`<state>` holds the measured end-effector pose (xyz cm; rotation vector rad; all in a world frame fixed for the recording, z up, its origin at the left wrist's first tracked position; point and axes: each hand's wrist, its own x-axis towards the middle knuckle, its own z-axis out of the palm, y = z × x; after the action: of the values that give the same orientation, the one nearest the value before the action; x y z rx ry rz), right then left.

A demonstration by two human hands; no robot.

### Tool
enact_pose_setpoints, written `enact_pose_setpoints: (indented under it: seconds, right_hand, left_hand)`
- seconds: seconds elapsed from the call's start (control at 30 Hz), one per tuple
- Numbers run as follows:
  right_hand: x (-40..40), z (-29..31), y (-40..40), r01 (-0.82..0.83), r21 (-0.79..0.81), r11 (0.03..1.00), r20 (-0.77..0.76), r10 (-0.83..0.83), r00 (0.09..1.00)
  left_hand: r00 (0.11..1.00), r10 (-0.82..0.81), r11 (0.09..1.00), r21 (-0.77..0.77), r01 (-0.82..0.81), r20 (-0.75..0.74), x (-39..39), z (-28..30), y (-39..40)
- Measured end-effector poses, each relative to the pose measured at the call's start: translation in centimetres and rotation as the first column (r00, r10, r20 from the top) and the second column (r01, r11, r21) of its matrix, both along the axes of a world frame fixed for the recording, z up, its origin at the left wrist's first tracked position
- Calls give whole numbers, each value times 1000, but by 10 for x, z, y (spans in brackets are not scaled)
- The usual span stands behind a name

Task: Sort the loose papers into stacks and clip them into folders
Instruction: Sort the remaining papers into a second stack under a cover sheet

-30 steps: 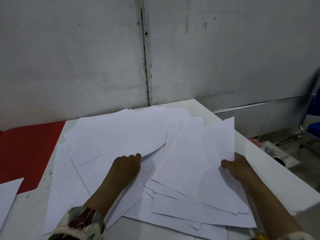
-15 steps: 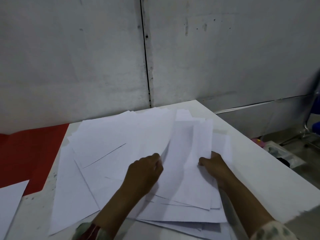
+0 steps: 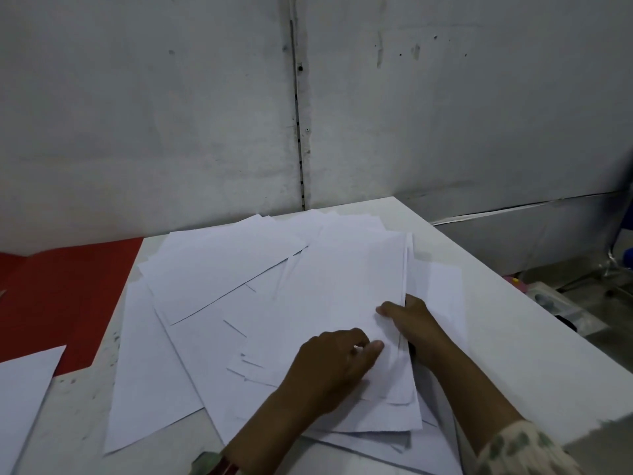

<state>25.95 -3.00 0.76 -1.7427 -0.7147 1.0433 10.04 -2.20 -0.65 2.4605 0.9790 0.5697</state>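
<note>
Loose papers (image 3: 219, 269) cover most of the white table (image 3: 507, 337), fanned edge over edge, leaving bare strips along its right side and near-left corner. The grey wall (image 3: 171, 114) closes off the far edge right behind the sheets. Both hands, left hand (image 3: 332, 365) and right hand (image 3: 414, 320), sit on the gathered stack (image 3: 342, 286) at centre-right, blocking that spot; red floor (image 3: 61, 293) lies open to the left.

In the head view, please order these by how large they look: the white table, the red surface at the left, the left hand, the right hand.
1. Table
2. Red surface
3. Left hand and right hand: these look alike, so I do not rank them.
</note>
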Motion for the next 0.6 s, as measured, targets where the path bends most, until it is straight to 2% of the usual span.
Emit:
enact_pose_setpoints:
  seconds: [0.13, 0.33, 0.43, 0.53, 0.6]
  right_hand:
    - [2, -2, 2, 26, 44, 999, 51, -28, 998]
    - [2, -7, 8, 74, 83, 994, 104, -83, 991]
    - [-1, -9, 14, 93, 91, 992, 133, -104, 986]
    - [-2, -14, 18, 97, 95, 991, 154, -111, 982]
    - [-5, -16, 21, 98, 91, 991, 156, -111, 981]
  left_hand:
    - [983, 140, 989, -61, -134, 116, -23, 7, 24]
    - [884, 460, 876, 119, -467, 81, -89, 4, 74]
    - [821, 564, 815, 219, -536, -89, -128, -3, 93]
    - [697, 616, 788, 283, -547, -368, -152, -9, 97]
    - [633, 616, 785, 302, -541, -468, -161, -10, 101]
